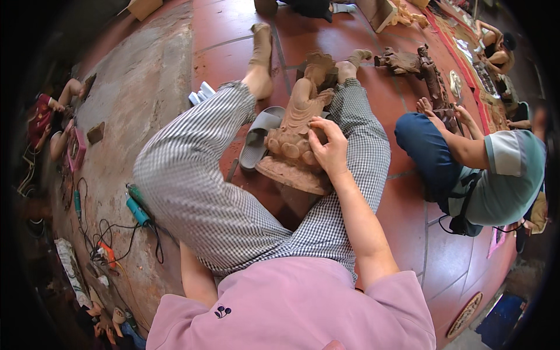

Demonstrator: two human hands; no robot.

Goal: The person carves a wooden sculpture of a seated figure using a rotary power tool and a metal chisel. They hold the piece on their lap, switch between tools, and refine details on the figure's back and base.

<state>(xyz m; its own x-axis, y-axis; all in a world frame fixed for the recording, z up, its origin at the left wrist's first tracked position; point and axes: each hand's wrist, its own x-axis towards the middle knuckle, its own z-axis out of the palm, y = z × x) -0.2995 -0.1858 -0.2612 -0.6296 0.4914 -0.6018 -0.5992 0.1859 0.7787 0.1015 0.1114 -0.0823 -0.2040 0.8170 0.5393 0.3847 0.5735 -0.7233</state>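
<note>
rt hand (331,149) prob on statue (301,108) edge, tight by leg (363,137).

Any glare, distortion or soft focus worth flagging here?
Head view: pale glare on the glossy red rectangular floor tiles; fisheye bending with blackened corners, and dim, smeared detail near the rim; the carved brown seated figure looks fairly clear, without strong glare.

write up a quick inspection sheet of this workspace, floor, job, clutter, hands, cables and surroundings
surface: red tile floor beside rough grey concrete
job's things: brown carved statue between the person's legs
clutter: grey slipper by the statue; teal tool, orange tool at left
hands: right hand touching the statue; left hand out of sight
cables: black cords, loosely tangled on the concrete
surroundings: seated co-worker at right, others farther off
</note>
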